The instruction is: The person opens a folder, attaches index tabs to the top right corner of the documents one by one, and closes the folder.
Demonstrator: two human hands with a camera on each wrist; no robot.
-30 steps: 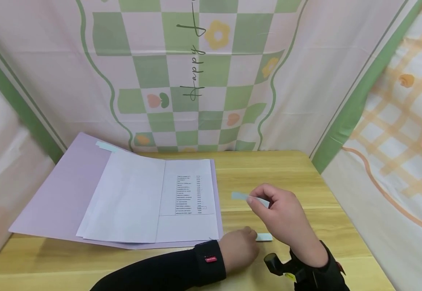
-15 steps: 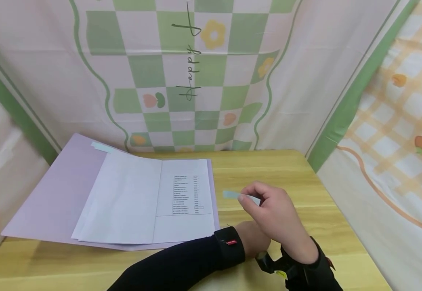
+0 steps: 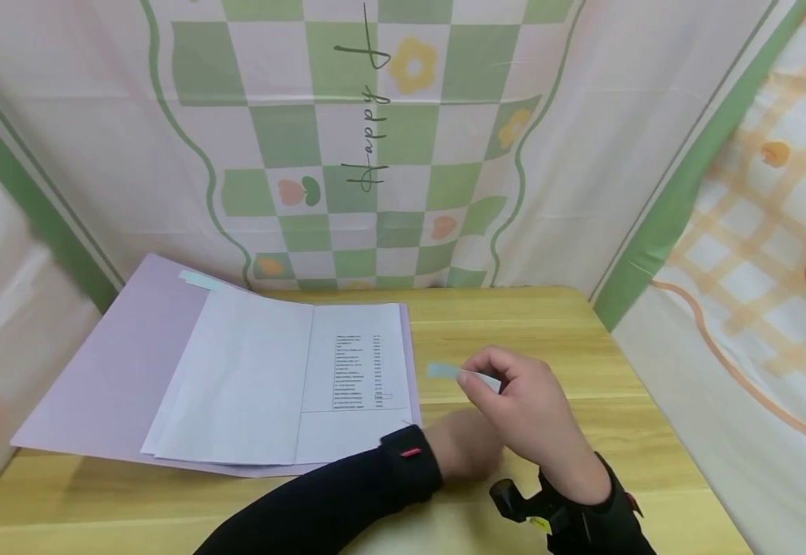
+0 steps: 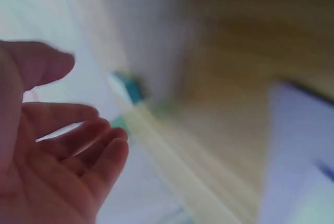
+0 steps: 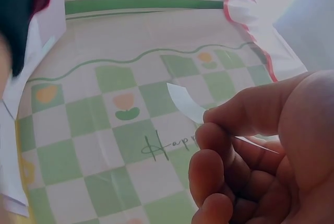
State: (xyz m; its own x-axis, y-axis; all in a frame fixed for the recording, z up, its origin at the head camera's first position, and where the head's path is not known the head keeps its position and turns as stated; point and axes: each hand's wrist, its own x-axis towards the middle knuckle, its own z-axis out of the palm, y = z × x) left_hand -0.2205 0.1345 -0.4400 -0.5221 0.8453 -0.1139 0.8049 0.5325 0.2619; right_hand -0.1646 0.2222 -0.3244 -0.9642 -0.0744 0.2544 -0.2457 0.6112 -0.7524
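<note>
Between thumb and index finger, my right hand (image 3: 531,412) pinches a pale blue sticky strip (image 3: 442,371) above the table, right of the folder. The right wrist view shows the curved strip (image 5: 185,103) sticking out past the fingertips. My left hand (image 3: 467,445) is blurred, low over the table and partly behind the right hand. In the left wrist view the left hand (image 4: 68,151) has spread thumb and loosely bent fingers, holding nothing. A small teal-edged block (image 4: 127,87) lies on the table beyond its fingertips; the head view hides it behind the hands.
A lilac folder (image 3: 114,362) lies open on the wooden table (image 3: 500,316), holding white pages (image 3: 236,378) and a sheet with a printed table (image 3: 361,374). Another pale blue strip (image 3: 200,280) sticks out at the pages' top. A patterned curtain (image 3: 403,193) hangs behind the table.
My left hand has let go of the small strip pad at the table's front, reaching right and then drawing back left. The right hand keeps its strip and has shifted slightly left.
</note>
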